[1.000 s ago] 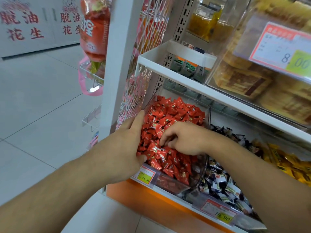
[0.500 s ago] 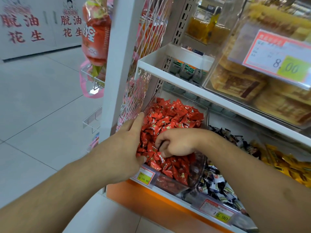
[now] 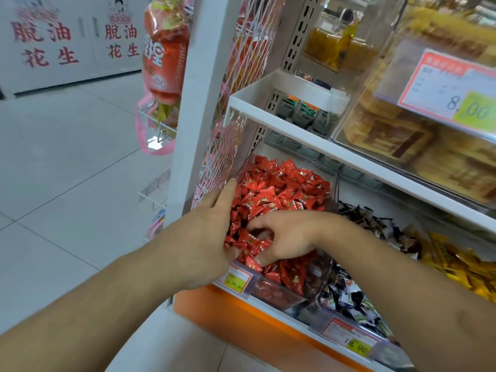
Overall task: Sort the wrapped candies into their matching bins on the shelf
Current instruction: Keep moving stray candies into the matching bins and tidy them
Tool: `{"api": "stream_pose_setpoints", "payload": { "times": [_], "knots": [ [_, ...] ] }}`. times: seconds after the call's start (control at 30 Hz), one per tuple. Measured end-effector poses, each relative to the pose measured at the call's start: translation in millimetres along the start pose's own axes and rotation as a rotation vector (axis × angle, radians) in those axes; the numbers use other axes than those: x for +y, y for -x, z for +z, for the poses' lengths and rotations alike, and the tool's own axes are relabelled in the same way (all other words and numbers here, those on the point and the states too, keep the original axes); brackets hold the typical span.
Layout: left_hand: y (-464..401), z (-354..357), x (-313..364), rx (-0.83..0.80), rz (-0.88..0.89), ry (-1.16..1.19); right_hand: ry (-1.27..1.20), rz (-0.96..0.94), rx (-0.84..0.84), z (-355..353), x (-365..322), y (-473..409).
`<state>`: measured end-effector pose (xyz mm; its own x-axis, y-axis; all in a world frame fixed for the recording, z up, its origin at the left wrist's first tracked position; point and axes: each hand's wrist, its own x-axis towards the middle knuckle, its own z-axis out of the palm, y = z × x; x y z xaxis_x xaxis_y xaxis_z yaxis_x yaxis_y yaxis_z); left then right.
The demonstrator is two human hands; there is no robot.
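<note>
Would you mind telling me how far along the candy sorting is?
Done: the red candies fill their clear bin. In hand: the right hand digs into that pile, the left hand resting at its left edge. Left: whether strays remain among the black candies is unclear.

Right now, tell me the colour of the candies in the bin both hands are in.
Red candies, with small pale markings; the head view shows them.
</note>
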<state>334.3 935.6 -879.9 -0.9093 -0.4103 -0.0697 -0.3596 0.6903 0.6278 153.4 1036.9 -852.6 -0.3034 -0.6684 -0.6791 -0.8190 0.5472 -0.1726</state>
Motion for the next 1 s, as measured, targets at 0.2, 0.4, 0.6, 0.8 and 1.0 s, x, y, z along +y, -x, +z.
{"api": "stream_pose_setpoints", "payload": {
  "times": [0.2,0.4,0.6,0.8,1.0],
  "knots": [
    [-0.1,-0.8,1.1,0.002,0.012,-0.009,-0.058,-0.051,0.054,4.7,5.3,0.8],
    [0.0,-1.7,1.7,-0.013,0.0,-0.014,-0.218,-0.104,0.156,4.6,13.9,2.4],
    [0.3,-1.7,1.0,-0.018,0.008,-0.003,-0.473,-0.156,0.285,-5.7,21.9,7.4],
    [-0.3,-0.6,-1.0,-0.008,0.015,0.004,-0.692,-0.201,0.384,-16.1,29.4,10.8],
    [-0.5,-0.5,-0.7,-0.004,0.016,-0.003,-0.734,-0.154,0.446,-14.5,29.9,14.2]
  ]
}}
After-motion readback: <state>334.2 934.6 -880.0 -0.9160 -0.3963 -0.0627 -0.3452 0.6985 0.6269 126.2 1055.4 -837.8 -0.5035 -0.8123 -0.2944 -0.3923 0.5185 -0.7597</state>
